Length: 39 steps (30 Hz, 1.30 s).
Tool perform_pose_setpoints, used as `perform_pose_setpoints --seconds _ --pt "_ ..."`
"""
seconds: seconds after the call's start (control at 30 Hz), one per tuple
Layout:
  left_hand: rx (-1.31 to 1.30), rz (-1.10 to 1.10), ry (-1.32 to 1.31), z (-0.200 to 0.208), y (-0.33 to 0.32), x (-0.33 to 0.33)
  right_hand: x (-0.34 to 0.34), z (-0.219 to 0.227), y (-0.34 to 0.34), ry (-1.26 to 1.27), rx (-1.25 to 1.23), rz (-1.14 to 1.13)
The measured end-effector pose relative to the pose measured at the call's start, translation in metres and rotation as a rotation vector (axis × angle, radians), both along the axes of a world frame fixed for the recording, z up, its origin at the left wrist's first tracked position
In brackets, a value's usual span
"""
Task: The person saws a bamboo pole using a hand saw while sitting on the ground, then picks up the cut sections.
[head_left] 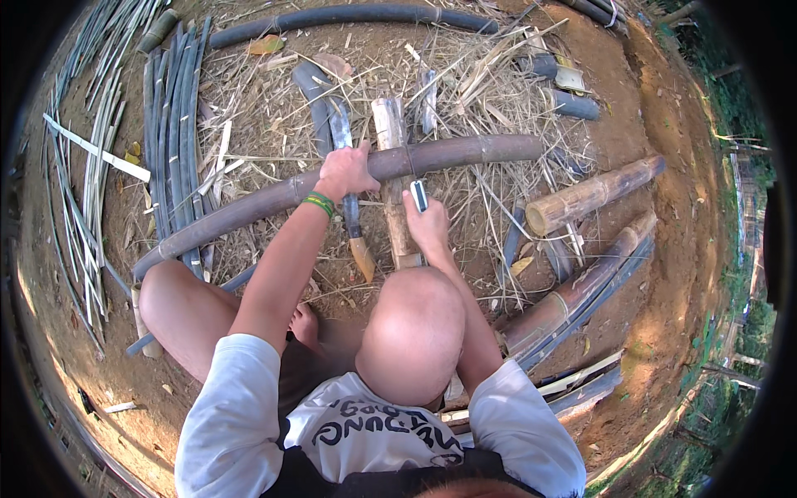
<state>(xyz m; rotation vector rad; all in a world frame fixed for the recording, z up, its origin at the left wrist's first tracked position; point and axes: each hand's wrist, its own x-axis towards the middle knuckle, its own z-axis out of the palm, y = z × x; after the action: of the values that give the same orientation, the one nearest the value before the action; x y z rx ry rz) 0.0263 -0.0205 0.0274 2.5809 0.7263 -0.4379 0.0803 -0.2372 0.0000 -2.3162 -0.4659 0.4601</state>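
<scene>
A long dark bamboo pole [473, 151] lies crosswise in front of me, resting over a pale wooden log [397, 217]. My left hand [347, 172] is closed over the pole, left of the log, with a green band at the wrist. In my right hand [428, 222] is a hand saw [419, 196], gripped by its dark-and-white handle. Its thin blade reaches away from me and meets the pole just right of the log. Whether the blade has bitten into the bamboo cannot be made out. A machete [362, 257] with a wooden handle lies under the pole, by my left hand.
Dark bamboo strips [170, 124] and thin pale slats [91, 207] lie at the left. Another dark pole [357, 14] crosses the far side. Thick bamboo pieces [594, 196] lie at the right, with split lengths [573, 299] nearer me. Straw and shavings cover the ground.
</scene>
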Motion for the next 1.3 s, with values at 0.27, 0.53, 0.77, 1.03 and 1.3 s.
perform_pose_setpoints --seconds 0.27,0.53,0.77,1.03,1.3 --pt "-0.226 -0.051 -0.019 -0.019 0.048 -0.003 0.002 0.042 -0.014 0.203 0.463 -0.105" --pt "0.046 0.015 -0.050 -0.014 0.001 -0.008 -0.020 0.054 -0.053 0.219 0.118 -0.071" --pt "0.091 0.004 -0.073 -0.007 -0.006 -0.010 -0.045 0.044 -0.064 0.269 0.016 -0.075" --pt "0.084 0.041 -0.139 -0.020 -0.007 -0.005 -0.037 0.033 -0.059 0.236 -0.018 -0.049" --pt "0.079 0.089 -0.137 -0.025 -0.002 -0.009 -0.056 0.051 -0.081 0.319 -0.113 -0.061"
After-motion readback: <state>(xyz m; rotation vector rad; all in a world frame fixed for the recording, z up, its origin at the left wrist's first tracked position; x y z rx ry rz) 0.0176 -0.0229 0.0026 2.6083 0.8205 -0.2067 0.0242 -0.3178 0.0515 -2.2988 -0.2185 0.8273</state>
